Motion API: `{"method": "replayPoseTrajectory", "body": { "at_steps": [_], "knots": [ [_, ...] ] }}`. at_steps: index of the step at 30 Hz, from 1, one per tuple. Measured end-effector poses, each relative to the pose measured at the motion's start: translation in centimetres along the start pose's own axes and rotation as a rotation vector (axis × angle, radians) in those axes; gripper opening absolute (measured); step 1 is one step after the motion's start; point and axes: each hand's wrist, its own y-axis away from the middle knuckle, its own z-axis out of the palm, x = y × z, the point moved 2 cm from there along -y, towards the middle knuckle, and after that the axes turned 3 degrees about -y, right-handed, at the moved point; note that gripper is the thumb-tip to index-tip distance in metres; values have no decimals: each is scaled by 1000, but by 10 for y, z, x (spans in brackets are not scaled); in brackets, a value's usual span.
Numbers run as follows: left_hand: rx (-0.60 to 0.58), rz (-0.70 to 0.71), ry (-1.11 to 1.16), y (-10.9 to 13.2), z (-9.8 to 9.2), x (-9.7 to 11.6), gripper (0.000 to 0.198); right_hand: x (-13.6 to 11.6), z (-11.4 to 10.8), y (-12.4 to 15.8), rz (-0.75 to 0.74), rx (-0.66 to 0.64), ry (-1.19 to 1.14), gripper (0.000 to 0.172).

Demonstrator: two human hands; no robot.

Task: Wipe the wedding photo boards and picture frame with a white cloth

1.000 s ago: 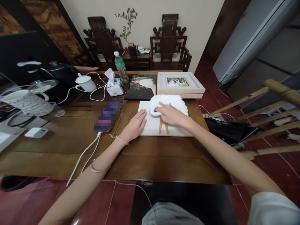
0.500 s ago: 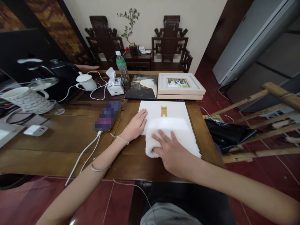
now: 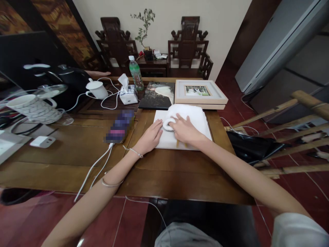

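Right hand (image 3: pixel 185 131) palm-down on the white terry cloth (image 3: pixel 191 112), fingers spread and pressing, not clenched. The cloth is soft, thick and bunched, and lies beyond the fingertips toward the far edge of the flat white canvas panel (image 3: pixel 167 141). Left hand (image 3: pixel 150 137) just beside it, open and flat on the panel's left edge, glossy wooden table (image 3: pixel 77 154) underneath.

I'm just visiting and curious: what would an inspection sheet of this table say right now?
Surface: dark wooden table.
Job's things: white board lying flat; white cloth on it.
Clutter: tissue box, green bottle, white teapot, patterned mug, blurred phone, framed photo, dark picture.
Hands: left hand flat on the board's left edge; right hand pressing the cloth.
Cables: white cable from the phone off the front edge.
Surroundings: carved chairs, bamboo poles at right.
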Motion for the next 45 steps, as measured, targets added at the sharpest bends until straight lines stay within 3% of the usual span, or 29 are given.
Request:
{"method": "replayPoseTrajectory", "body": {
  "at_steps": [4, 9, 15, 21, 28, 32, 38, 41, 45],
  "knots": [
    [135, -68, 151, -1, -8, 3, 51, -8, 10, -12, -19, 8, 59, 51],
    [328, -145, 301, -2, -15, 1, 57, -37, 16, 13, -283, 3, 49, 42],
    [324, -160, 335, -2, -14, 3, 61, -50, -2, 60, -525, -110, -68, 35],
    [194, -52, 119, -1, -7, 4, 49, -35, -20, 72, -373, -160, -74, 34],
    [60, 3, 30, -2, 1, 0, 44, 1, -27, 21, -58, -53, -84, 41],
    [38, 36, 8, -2, -2, 7, 42, 4, -32, -20, -15, 19, -222, 35],
    [29, 52, -4, -1, -7, 10, 42, -13, -38, -67, -152, -11, -269, 28],
    [28, 48, -23, 0, -4, 6, 44, -6, -42, -69, -115, -40, -256, 27],
    [13, 36, -56, 1, 0, 0, 46, 32, -48, -49, 2, -39, -299, 32]
  ]
}}
